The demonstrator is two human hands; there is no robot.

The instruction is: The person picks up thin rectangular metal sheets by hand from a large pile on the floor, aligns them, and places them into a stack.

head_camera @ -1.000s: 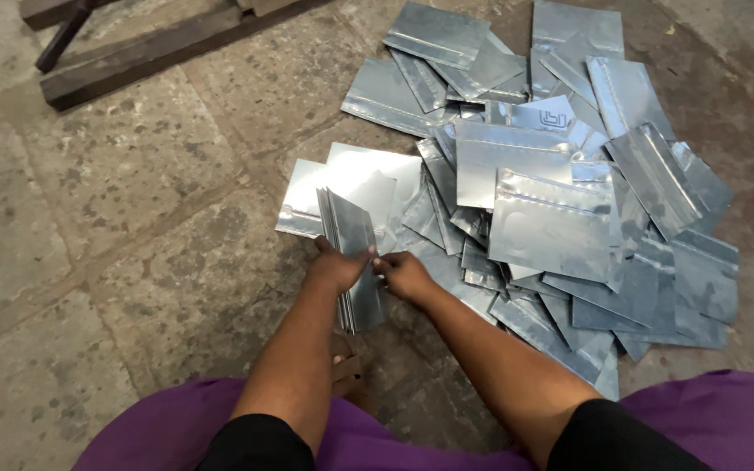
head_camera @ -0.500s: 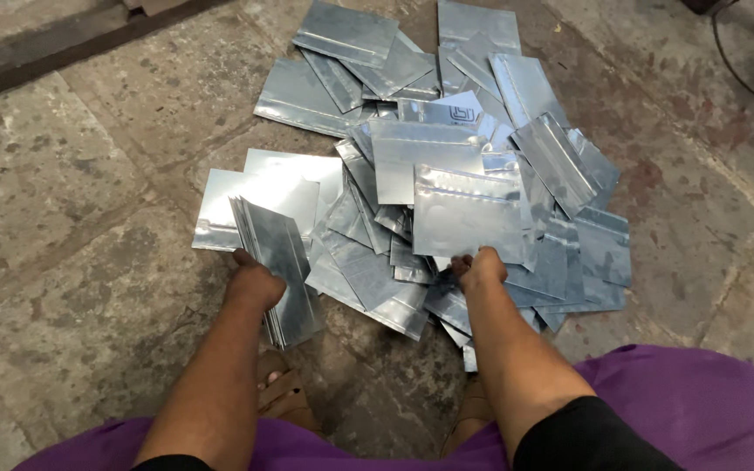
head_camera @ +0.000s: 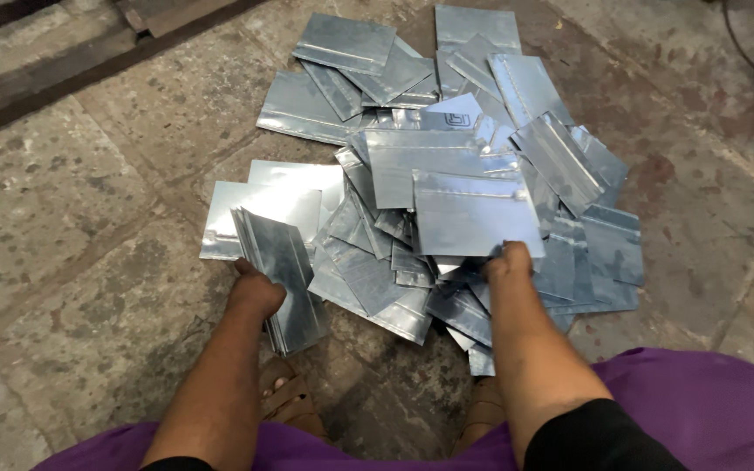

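A heap of shiny silver foil pouches point(head_camera: 447, 139) lies spread on the stone floor. My left hand point(head_camera: 255, 292) grips a neat stack of pouches point(head_camera: 283, 266) held on edge, tilted, at the heap's left side. My right hand point(head_camera: 508, 263) pinches the lower edge of one flat silver pouch point(head_camera: 473, 214) on top of the heap. Two more flat pouches point(head_camera: 263, 196) lie behind the stack.
A dark wooden beam point(head_camera: 89, 65) runs across the floor at the upper left. My sandalled feet point(head_camera: 294, 401) and purple garment point(head_camera: 709, 410) fill the bottom edge. A thin cable point(head_camera: 748, 52) curves at the upper right.
My right hand left the stack, moved right into the heap and took hold of a flat pouch. My left hand kept the stack.
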